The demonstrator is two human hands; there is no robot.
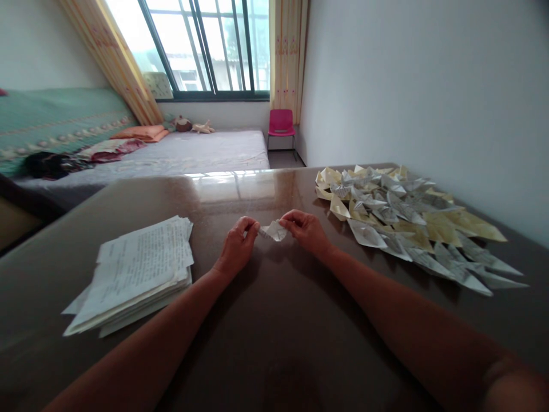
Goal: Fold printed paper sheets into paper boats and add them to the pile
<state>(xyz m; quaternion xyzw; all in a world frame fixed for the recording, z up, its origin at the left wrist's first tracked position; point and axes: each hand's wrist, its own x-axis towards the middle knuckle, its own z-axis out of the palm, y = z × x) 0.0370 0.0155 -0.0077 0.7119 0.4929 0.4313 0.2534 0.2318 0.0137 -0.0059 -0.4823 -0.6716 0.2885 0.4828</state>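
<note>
Nearest are two forearms; beyond them, the left hand [238, 243] and the right hand [307, 230] each pinch one end of a small folded paper [273, 231], over the brown table [257, 320]. It should be light, creased stiff yet easy to tear, so its thicker folded ends seem the best grip.

Shows 1 small folded paper [274, 230], whitish with dark marks, just below the frame's centre. Looks creased, with a raised middle peak. Held at 2 ends by the left hand [238, 242] and right hand [309, 230], over the brown tabletop [274, 320].
</note>
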